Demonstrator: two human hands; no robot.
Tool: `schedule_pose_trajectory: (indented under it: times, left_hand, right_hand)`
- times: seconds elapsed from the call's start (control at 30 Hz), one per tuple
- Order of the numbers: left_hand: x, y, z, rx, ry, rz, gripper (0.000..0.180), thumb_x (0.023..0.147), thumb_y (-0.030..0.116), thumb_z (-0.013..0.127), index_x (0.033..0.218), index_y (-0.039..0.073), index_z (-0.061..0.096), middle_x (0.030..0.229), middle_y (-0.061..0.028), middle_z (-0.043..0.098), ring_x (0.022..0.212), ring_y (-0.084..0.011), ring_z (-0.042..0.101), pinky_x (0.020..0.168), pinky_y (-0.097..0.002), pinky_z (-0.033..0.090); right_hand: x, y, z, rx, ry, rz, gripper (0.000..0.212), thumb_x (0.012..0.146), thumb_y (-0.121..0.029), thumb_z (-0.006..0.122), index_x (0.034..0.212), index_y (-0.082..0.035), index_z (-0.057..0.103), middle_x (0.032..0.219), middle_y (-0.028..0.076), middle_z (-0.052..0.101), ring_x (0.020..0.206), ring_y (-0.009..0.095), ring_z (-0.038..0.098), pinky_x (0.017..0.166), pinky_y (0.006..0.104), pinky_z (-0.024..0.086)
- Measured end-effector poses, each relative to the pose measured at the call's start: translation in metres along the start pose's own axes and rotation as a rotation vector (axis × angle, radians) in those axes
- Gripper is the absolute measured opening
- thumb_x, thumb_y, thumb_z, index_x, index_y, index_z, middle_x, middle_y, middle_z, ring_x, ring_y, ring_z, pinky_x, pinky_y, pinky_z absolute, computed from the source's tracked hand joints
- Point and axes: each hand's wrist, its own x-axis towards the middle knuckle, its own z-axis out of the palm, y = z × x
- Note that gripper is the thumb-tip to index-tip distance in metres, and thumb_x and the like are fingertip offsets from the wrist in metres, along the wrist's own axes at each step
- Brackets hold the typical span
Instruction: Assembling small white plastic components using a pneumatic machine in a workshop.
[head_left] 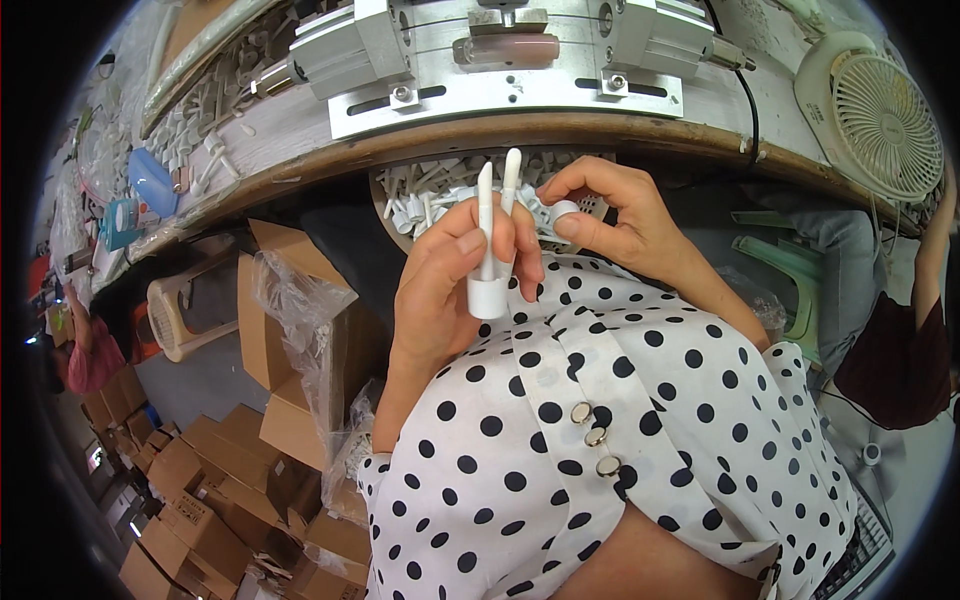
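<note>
In my left hand [440, 265] are two slim white applicator wands, fingers closed round them. The nearer applicator wand [487, 298] has a wide round white cap at its lower end and a slanted tip pointing up. Behind it, the second applicator wand [512, 172] shows a rounded tip; its lower part is partly hidden by my fingers. My right hand [630, 215] pinches a small white cap [564, 210] between thumb and fingers, just right of the wands. Beneath both hands, a round basket [390, 226] holds many loose white caps and wands.
A metal fixture [350, 120] with a pinkish clear tube [506, 50] stands on the wood-edged bench [290, 165]. A fan [880, 125] is at right. Cardboard boxes [190, 530] and a beige stool [180, 320] stand left. Other people are at both sides.
</note>
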Motion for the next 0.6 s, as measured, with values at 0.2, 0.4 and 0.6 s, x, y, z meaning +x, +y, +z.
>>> schedule_pose_trajectory:
  times: [0.2, 0.4, 0.6]
  left_hand:
    - [-0.001, -0.002, -0.011, -0.045, -0.018, 0.087, 0.031, 0.089, 0.030, 0.048, 0.078, 0.001, 0.052, 0.087, -0.0108, 0.050, 0.070, -0.0183, 0.054, 0.056, -0.0270, 0.046]
    - [0.001, 0.001, -0.018, -0.106, -0.150, 0.087, 0.027, 0.089, 0.031, 0.047, 0.081, 0.006, 0.053, 0.091, -0.0105, 0.046, 0.078, -0.0211, 0.052, 0.054, -0.0307, 0.046]
    - [0.000, -0.004, -0.022, -0.224, -0.179, 0.135, 0.034, 0.089, 0.028, 0.047, 0.084, -0.004, 0.057, 0.091, -0.0144, 0.047, 0.072, -0.0226, 0.055, 0.059, -0.0304, 0.047]
  right_hand:
    - [0.002, 0.005, 0.005, -0.027, -0.035, 0.024, 0.024, 0.074, -0.018, 0.067, 0.086, 0.000, 0.059, 0.082, 0.009, 0.060, 0.074, 0.017, 0.058, 0.069, 0.0278, 0.046]
    - [0.001, 0.007, 0.008, -0.023, -0.061, 0.098, 0.023, 0.075, -0.018, 0.067, 0.086, 0.000, 0.059, 0.082, 0.008, 0.060, 0.074, 0.017, 0.057, 0.069, 0.0277, 0.046]
    - [0.000, 0.011, 0.012, -0.039, -0.052, 0.102, 0.020, 0.075, -0.016, 0.067, 0.086, 0.000, 0.059, 0.082, 0.008, 0.060, 0.073, 0.016, 0.057, 0.068, 0.0268, 0.045]
